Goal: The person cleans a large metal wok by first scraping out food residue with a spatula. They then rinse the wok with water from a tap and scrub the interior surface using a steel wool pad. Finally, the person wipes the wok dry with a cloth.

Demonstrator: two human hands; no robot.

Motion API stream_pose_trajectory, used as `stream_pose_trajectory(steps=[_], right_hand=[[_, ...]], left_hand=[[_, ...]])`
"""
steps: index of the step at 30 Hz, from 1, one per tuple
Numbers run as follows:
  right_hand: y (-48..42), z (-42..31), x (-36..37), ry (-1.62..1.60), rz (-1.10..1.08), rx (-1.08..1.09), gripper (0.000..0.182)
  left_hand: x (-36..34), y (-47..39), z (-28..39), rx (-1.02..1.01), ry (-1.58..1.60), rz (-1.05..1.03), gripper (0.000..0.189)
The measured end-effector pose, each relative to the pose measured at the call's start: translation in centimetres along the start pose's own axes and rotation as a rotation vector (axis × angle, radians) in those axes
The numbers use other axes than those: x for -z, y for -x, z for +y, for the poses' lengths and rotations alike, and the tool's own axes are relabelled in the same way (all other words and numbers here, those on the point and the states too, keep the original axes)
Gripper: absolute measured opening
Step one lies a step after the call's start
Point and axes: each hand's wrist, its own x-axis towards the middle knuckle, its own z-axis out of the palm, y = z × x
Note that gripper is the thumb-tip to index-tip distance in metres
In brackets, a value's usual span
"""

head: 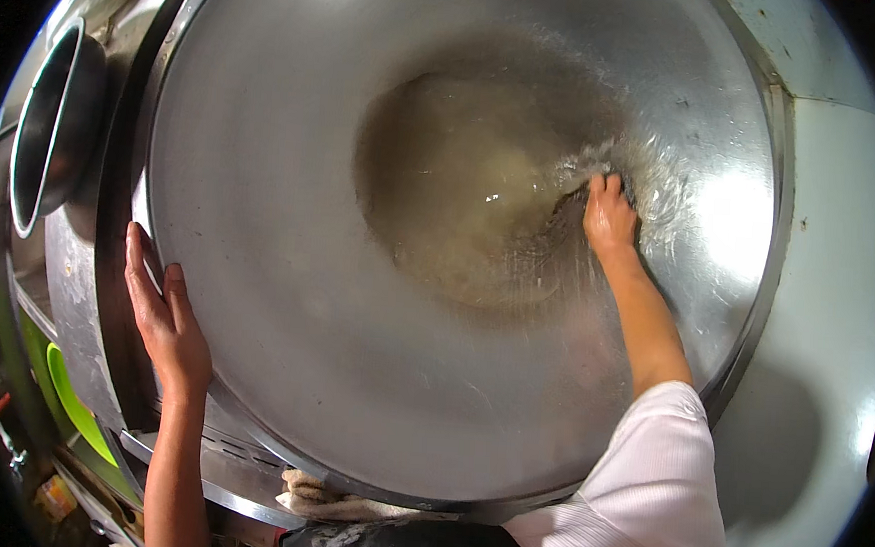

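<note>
A very large metal wok point(269, 323) lies before me, with cloudy water point(466, 170) pooled in its bowl. My right hand point(611, 213) is at the right edge of the pool, fingers curled down, with water splashing up the wok's side around it. Something dark shows beside those fingers, but I cannot tell what it is or whether the hand grips it. On the wok's left rim rests my left hand point(171, 325), its fingers extended and the thumb apart, holding nothing.
A metal bowl point(78, 131) stands tilted at the left. Below it are a bright green basin point(73, 401) and a red-handled tap point(7, 431). A folded cloth point(341, 504) lies under the near rim. A pale wall point(827, 297) borders the wok's right side.
</note>
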Motion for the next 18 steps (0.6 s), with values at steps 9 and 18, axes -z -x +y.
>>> stream_pose_trajectory(steps=[9,18], right_hand=[[-0.1,-19.7,3.9,-0.39,-0.706,0.108,0.029],[11.6,-8.4,4.4,-0.371,-0.365,0.102,0.017]], left_hand=[[-0.3,0.3,-0.8,-0.01,0.025,0.031,0.051],[0.2,0.3,-0.3,-0.019,0.015,0.024,0.051]])
